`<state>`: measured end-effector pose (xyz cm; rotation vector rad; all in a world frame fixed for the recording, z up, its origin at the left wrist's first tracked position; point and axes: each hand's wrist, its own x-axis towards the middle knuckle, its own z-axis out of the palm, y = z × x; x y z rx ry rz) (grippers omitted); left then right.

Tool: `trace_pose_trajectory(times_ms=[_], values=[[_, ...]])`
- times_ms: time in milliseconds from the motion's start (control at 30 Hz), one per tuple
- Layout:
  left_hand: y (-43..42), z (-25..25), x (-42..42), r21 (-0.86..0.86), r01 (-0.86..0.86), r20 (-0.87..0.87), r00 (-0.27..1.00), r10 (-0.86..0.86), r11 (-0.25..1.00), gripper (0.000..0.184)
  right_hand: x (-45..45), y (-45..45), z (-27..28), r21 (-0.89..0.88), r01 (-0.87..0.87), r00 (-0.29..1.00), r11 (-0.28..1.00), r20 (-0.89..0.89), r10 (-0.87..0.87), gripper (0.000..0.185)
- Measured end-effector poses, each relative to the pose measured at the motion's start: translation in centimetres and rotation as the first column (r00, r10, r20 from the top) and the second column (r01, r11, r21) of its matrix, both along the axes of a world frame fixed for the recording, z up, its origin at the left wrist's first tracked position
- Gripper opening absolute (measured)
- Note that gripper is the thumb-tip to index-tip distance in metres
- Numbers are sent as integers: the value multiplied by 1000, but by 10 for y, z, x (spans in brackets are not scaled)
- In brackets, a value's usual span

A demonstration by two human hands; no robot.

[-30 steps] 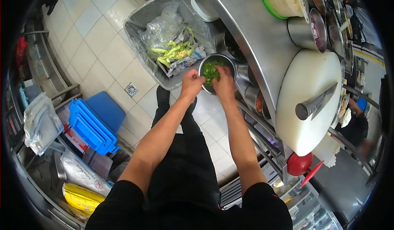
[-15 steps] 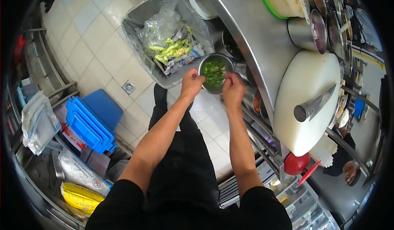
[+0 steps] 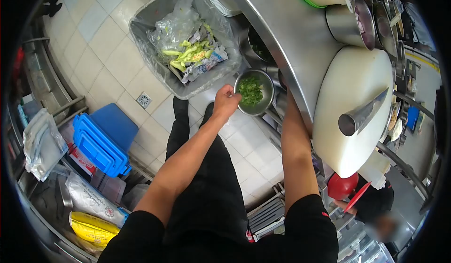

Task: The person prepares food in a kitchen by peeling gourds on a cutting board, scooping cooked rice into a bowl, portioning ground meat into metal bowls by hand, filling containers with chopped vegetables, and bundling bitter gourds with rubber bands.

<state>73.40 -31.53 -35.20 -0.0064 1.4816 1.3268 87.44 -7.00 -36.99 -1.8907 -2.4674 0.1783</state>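
Observation:
My left hand (image 3: pixel 228 99) pinches the rim of a round metal bowl (image 3: pixel 268 96). Chopped green leaves (image 3: pixel 250 91) lie inside it. The bowl is level, between the counter's edge and the lined bin. My right forearm (image 3: pixel 297 141) reaches in under the counter's edge, and the fingers of that hand are hidden there. Close by, on the shelf below the counter, stands a metal pot (image 3: pixel 249 47) with dark contents.
Peels and plastic fill a grey bin (image 3: pixel 145 68). A knife (image 3: pixel 364 112) rests on a thick white cutting board (image 3: pixel 338 141) on the steel counter (image 3: pixel 300 51). A blue lidded box (image 3: pixel 105 141) stands left. Another person (image 3: pixel 378 199) is at lower right.
My right hand has let go of the bowl and moved under the counter. The bowl, now in my left hand alone, has shifted slightly right and down in view.

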Motion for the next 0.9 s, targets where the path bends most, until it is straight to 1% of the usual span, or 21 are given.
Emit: trace_pose_trajectory(times_ms=[100, 233, 333, 400, 533, 600, 800, 900], values=[[1, 0, 0, 2, -8, 39, 999, 8, 1000, 17, -10, 3, -3, -19, -17, 1000, 1000, -3, 17, 43], [8, 12, 1, 6, -64, 113, 992, 62, 998, 15, 20, -14, 17, -35, 2, 1000, 999, -22, -2, 43], [11, 17, -2, -10, -61, 111, 992, 62, 998, 14, 37, -27, 27, -49, 25, 999, 998, -30, -27, 44], [15, 21, -1, -11, -80, 117, 990, 81, 997, 17, 36, -28, 23, -49, 26, 999, 998, -35, -27, 44], [18, 24, -1, 2, -84, 109, 991, 83, 996, 18, 3, -18, -1, -49, -3, 1000, 999, -30, 1, 44], [17, 35, -5, 12, -99, 135, 986, 96, 995, 16, -8, -14, -5, -58, 0, 1000, 998, -26, -2, 45], [17, 43, -11, 9, -93, 133, 987, 91, 996, 19, 31, -35, 17, -79, 55, 998, 995, -37, -58, 46], [20, 42, -8, 4, -107, 133, 985, 106, 994, 21, 41, -40, 15, -78, 72, 996, 994, -38, -76, 46]])
